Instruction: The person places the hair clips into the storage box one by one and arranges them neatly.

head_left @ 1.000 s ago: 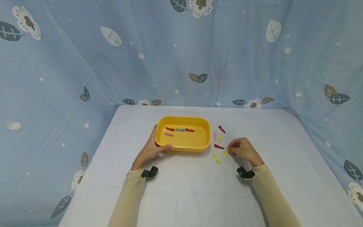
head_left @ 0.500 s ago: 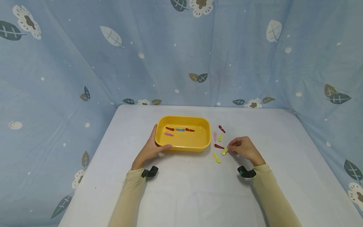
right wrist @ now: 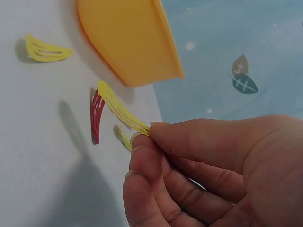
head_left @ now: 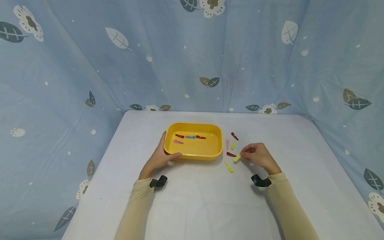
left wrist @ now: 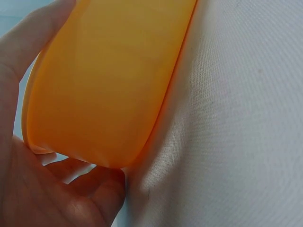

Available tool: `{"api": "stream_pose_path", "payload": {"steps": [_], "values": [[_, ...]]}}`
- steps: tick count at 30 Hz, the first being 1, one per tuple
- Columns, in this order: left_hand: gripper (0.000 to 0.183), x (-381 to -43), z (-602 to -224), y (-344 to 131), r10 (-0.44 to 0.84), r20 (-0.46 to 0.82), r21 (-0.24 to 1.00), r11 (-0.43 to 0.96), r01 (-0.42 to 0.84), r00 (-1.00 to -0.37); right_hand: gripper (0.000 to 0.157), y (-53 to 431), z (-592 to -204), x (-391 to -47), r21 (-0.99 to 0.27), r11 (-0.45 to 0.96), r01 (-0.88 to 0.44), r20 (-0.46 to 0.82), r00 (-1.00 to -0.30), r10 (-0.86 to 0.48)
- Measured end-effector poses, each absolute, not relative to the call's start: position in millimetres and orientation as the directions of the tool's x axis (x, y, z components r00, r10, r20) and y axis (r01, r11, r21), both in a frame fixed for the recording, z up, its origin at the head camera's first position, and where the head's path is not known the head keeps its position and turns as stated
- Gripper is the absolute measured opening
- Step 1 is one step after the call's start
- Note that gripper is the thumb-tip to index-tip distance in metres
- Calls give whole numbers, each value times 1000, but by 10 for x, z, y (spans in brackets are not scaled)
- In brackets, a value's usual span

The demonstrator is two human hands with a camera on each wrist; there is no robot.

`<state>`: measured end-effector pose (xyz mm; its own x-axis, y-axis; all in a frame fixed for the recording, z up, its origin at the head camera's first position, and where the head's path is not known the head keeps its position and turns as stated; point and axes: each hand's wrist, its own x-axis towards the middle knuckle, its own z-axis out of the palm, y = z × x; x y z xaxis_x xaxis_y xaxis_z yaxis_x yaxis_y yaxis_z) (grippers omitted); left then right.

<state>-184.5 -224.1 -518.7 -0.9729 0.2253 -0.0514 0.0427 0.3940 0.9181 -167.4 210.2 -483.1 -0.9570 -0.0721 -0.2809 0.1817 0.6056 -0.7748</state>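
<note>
A white cloth covers the worktop [head_left: 192, 203], and a pale blue curtain [head_left: 180, 60] printed with leaves, flowers and paw marks hangs behind it and down both sides. Both arms wear beige sleeves [head_left: 289, 206], with a black device [head_left: 158, 181] at each wrist.

The fingers of the left hand [head_left: 156, 160] are spread around the left end of the yellow tray [head_left: 207, 148], thumb along its near side. The right hand [head_left: 260, 156] has its thumb and fingertips closed together, pinching one end of a yellow clip [head_left: 237, 158] just right of the tray. Near it lie two dark red clips [head_left: 235, 136], a pale pink clip [head_left: 227, 144] and two other yellow clips [head_left: 229, 166]. The tray contains two red clips [head_left: 201, 137], a blue clip [head_left: 190, 137] and a pink clip [head_left: 178, 141].

Only the right wrist view shows the slots in the pinched clip and its shadow falling on the cloth apart from it, so it is off the surface. The left wrist view alone shows fingers bent against the tray's outer wall, low by the cloth; the tray's inside is hidden there.
</note>
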Motion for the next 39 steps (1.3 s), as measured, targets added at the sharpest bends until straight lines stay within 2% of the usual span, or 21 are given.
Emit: {"api": "stream_pose_path", "payload": {"steps": [25, 39], "values": [[131, -1832, -5165, -2242, 233, -50, 918, 393, 47, -971, 29, 1983, -4584, -1700, -853, 504, 138, -223, -969, -112], [134, -1842, -5184, -2244, 223, -61, 916, 399, 34, -973, 29, 1831, -4456, -1783, -912, 389, 130, -183, -978, -103]]}}
